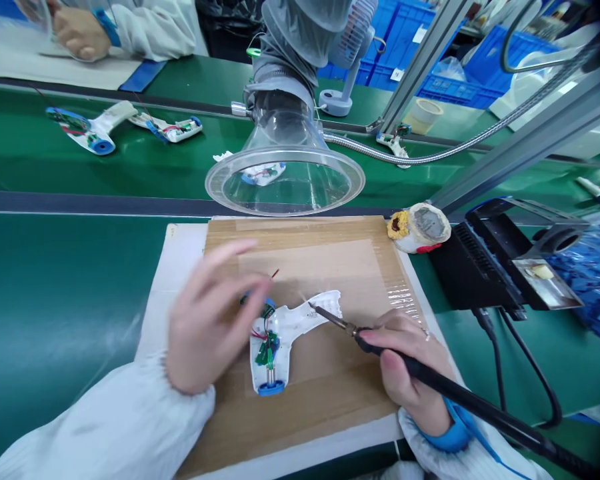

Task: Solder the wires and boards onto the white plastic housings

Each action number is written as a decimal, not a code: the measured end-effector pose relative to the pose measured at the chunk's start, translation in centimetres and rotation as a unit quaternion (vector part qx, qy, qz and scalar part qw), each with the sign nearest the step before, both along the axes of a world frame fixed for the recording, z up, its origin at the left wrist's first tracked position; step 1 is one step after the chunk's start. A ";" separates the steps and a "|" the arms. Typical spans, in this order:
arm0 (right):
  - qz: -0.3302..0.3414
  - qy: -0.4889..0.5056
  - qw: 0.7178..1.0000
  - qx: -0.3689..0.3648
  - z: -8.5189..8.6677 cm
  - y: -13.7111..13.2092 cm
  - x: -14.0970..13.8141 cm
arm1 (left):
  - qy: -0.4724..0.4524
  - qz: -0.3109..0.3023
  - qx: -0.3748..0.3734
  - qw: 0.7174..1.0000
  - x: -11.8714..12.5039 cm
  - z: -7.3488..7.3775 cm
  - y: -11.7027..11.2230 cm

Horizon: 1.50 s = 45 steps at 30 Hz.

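My left hand, blurred, hovers over the left side of a white gun-shaped plastic housing half. Its fingers look spread, with the thumb and one finger close together near a short dark red wire end; no held thing is visible. Inside the housing are green circuit boards, red wires and a blue end piece. My right hand grips the black handle of a soldering iron. Its tip points at the housing's handle part; I cannot tell whether they touch.
Under the housing lies a cardboard sheet. A clear fume hood hangs behind it. A black soldering station and a tape roll stand right. More housings lie on the green belt. A co-worker's hand is at far left.
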State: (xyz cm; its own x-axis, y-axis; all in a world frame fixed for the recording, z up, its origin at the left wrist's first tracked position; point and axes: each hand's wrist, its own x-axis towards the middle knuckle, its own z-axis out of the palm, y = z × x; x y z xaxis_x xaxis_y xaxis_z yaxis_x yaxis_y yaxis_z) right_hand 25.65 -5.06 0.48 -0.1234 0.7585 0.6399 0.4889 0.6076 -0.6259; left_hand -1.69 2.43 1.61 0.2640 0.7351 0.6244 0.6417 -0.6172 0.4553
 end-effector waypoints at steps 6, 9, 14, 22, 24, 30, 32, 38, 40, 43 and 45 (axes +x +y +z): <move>-0.028 0.018 0.994 -0.100 -1.1 0.2 -0.3 | 0.021 -0.016 -0.113 0.993 -1.9 1.7 1.7; -0.012 -0.070 0.988 -0.134 -1.6 1.0 -1.1 | -0.038 -0.132 -0.227 0.964 -0.5 2.0 1.3; 0.017 -0.097 0.983 -0.155 -3.1 1.3 -1.2 | -0.002 -0.151 -0.171 0.974 1.0 1.7 -0.1; 0.012 -0.070 0.987 -0.141 -2.7 1.1 -1.2 | 0.101 -0.074 -0.027 0.992 2.7 -0.9 -2.6; -0.024 -0.035 0.991 -0.124 -2.1 0.7 -0.9 | 0.069 -0.070 -0.086 0.991 2.9 -1.4 -2.7; -0.062 0.087 0.991 -0.080 -1.3 -1.1 0.4 | 0.012 -0.104 -0.165 0.981 2.9 -1.8 -2.6; -0.056 0.089 0.991 -0.078 -1.4 -1.2 0.4 | 0.012 -0.103 -0.172 0.980 2.9 -1.7 -2.6; -0.032 0.071 0.994 -0.071 -1.5 -0.8 0.1 | 0.014 -0.099 -0.183 0.978 3.1 -1.6 -2.8; -0.033 0.064 0.994 -0.076 -1.4 -0.8 0.1 | 0.014 -0.099 -0.182 0.978 3.1 -1.5 -2.7; -0.032 0.059 0.994 -0.083 -1.3 -0.9 0.2 | 0.016 -0.098 -0.181 0.978 3.2 -1.4 -2.7; -0.048 0.070 0.994 -0.068 -1.3 -1.1 0.5 | 0.016 -0.096 -0.179 0.979 3.3 -1.3 -2.6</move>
State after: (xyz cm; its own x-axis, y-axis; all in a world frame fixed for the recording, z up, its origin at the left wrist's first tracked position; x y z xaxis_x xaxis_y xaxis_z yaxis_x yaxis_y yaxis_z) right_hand 26.14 -6.15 -0.82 0.0376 0.8431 0.5365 0.4430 0.4672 -0.7652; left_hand 1.57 -0.21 0.27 0.4335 0.8408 0.3244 0.5475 -0.5316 0.6462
